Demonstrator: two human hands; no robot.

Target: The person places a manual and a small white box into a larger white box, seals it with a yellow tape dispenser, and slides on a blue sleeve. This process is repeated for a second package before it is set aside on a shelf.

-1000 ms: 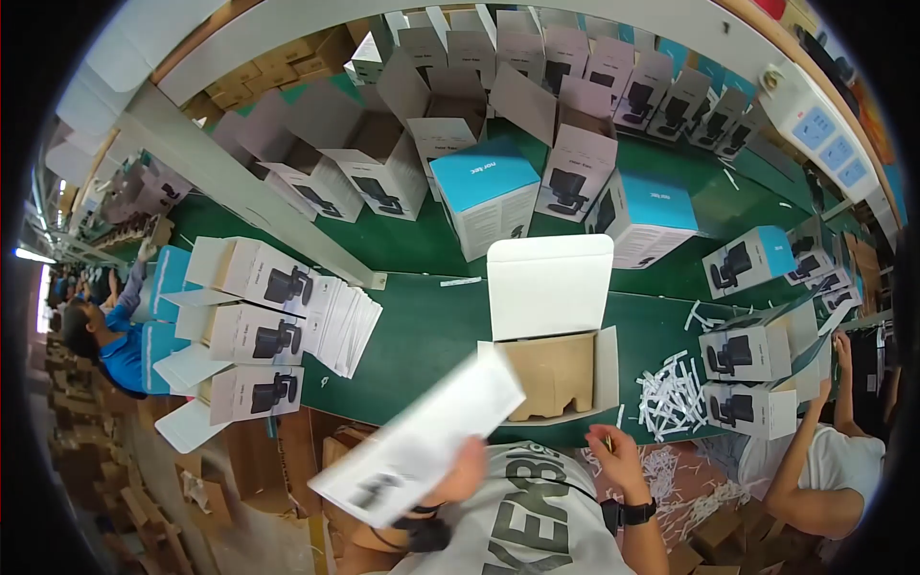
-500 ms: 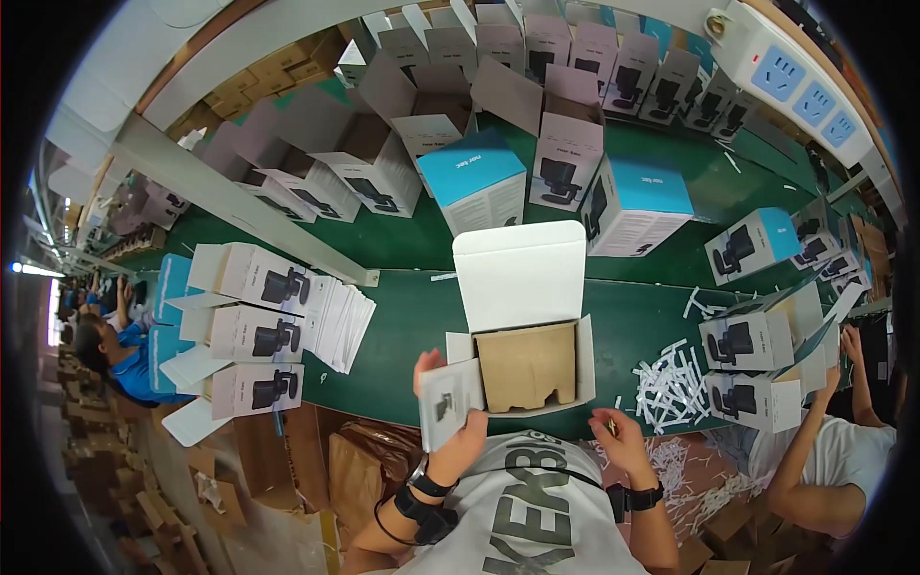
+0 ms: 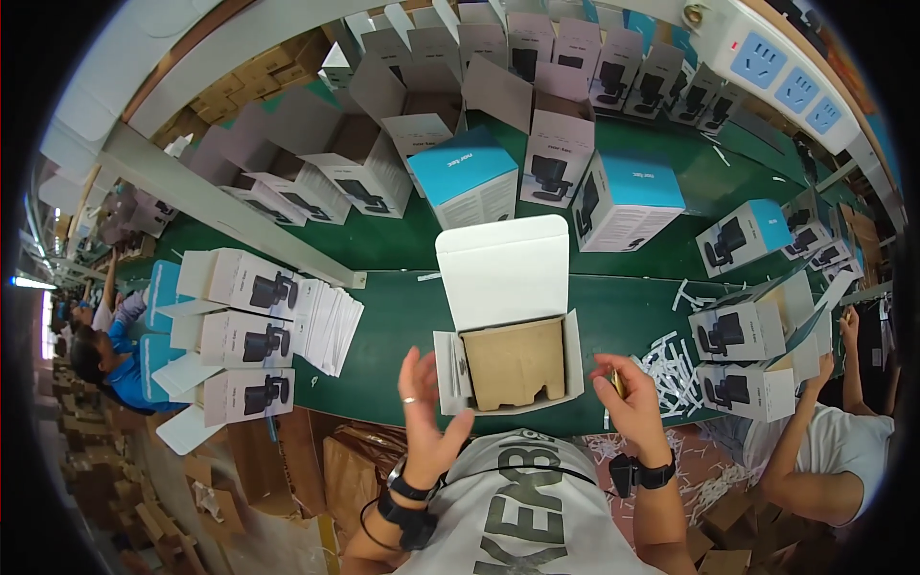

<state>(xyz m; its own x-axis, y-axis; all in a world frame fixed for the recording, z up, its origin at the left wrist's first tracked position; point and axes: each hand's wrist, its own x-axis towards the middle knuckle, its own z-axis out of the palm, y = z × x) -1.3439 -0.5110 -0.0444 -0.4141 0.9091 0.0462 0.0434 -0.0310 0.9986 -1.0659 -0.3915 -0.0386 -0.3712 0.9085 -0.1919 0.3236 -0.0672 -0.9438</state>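
An open white carton (image 3: 576, 356) stands in front of me, its lid (image 3: 503, 273) raised at the far side. A brown moulded cardboard insert (image 3: 516, 359) fills most of it. Along the left wall, a thin printed leaflet (image 3: 457, 368) stands on edge beside the insert. My left hand (image 3: 429, 422) is open by the carton's left side, fingers spread and nothing in it. To the right of the carton, my right hand (image 3: 632, 407) has its fingers curled around a small yellowish object (image 3: 618, 383). Most of that object is hidden by the fingers.
A white leaflet stack (image 3: 329, 326) lies left, beside several printed cartons (image 3: 251, 337). Paper strips (image 3: 671, 374) are heaped right. Blue-topped boxes (image 3: 467, 177) and open cartons stand behind on the green table (image 3: 393, 307). A co-worker's arm (image 3: 803, 422) is at right.
The leaflet has gone from my left hand into the carton's left side, and that hand has opened. My right hand has moved up, closer to the carton's right side.
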